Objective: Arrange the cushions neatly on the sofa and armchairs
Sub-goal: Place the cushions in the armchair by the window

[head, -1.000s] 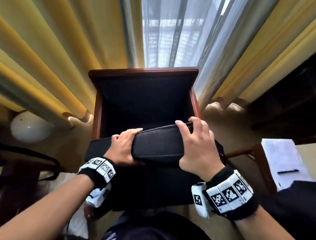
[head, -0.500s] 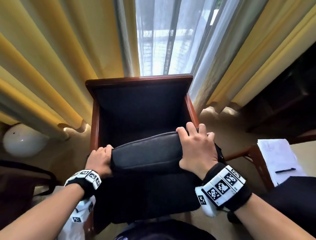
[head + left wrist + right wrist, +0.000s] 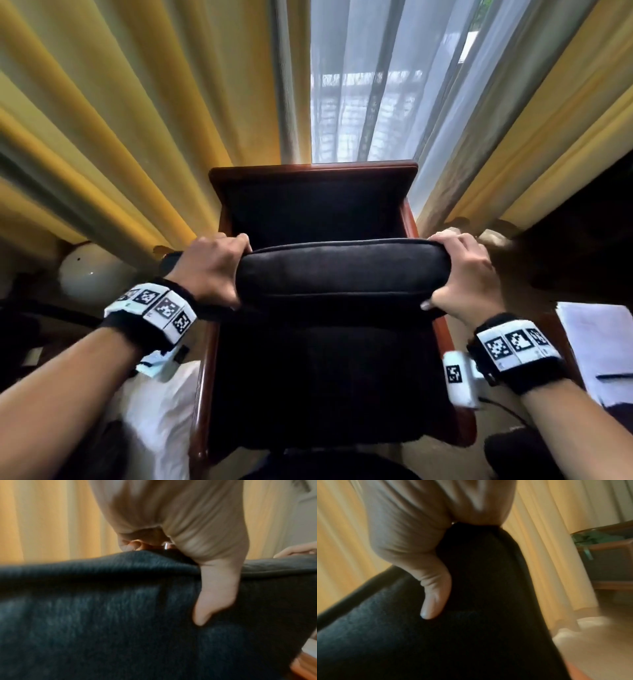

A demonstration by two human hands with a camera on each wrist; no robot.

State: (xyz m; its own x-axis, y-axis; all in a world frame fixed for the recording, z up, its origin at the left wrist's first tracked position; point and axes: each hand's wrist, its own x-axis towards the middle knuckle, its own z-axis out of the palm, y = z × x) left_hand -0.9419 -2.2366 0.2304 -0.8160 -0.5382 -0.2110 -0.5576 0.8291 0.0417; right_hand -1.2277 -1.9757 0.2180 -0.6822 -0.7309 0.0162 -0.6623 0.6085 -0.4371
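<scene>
Yellow curtains [image 3: 120,120], sheer-draped window [image 3: 359,85], white papers [image 3: 599,349]

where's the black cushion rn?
In the head view the black cushion sits mid-frame, held over the seat of the wooden armchair before the curtains, with the left hand gripping its left end and the right hand its right.

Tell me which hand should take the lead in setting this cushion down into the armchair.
Neither clearly; probably both. The left hand grips the cushion's left end, the right hand its right end, evenly, above the armchair. Lowering together looks best.
</scene>
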